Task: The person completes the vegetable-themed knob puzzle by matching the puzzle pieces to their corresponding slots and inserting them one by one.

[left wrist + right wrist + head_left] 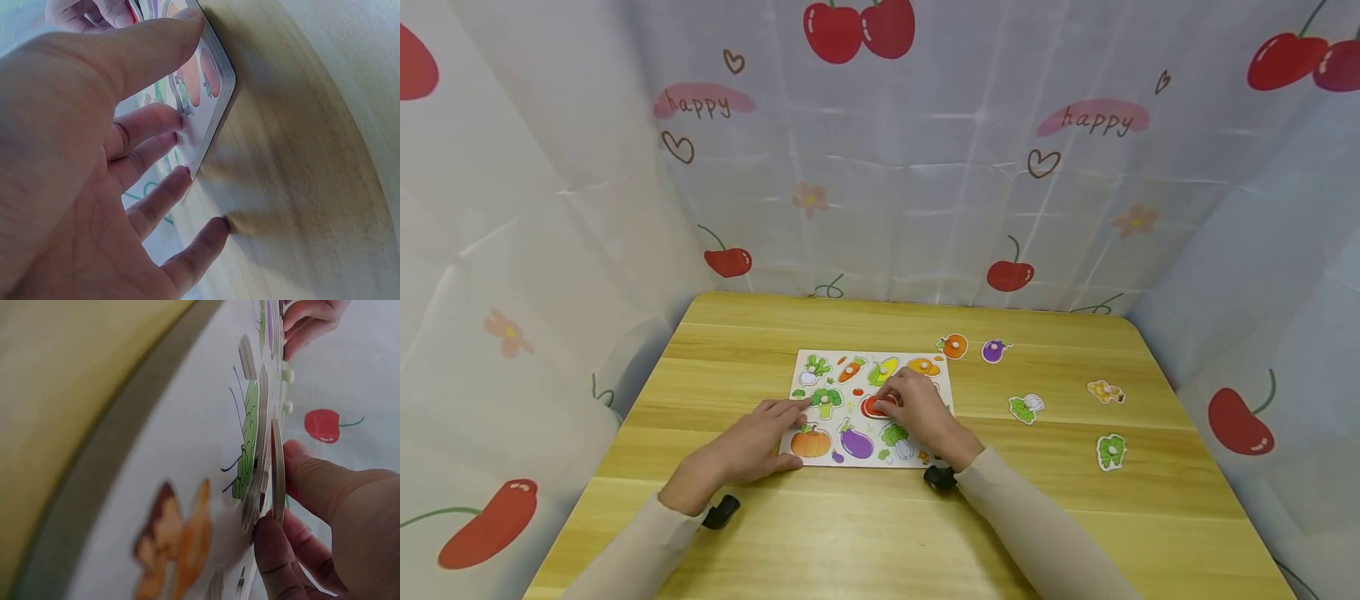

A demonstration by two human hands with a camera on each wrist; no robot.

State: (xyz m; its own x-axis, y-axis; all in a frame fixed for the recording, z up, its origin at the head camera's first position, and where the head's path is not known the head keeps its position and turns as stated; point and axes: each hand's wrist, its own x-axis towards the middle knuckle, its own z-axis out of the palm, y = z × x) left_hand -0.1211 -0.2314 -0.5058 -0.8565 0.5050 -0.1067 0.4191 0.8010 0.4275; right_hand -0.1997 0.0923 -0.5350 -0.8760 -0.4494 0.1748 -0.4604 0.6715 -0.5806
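A white vegetable puzzle board lies on the wooden table with pictures of corn, carrot, broccoli, pumpkin and eggplant. My right hand pinches a red puzzle piece, which looks like a tomato, over the right middle of the board. In the right wrist view the piece appears edge-on between thumb and fingers, close to the board; whether it touches cannot be told. My left hand rests at the board's left edge, fingers spread. The thumb lies on the board's corner area in the left wrist view.
Loose pieces lie right of the board: an orange round one, an eggplant, a green-and-white vegetable, a yellowish one and a green leafy one. A cherry-print curtain surrounds the table.
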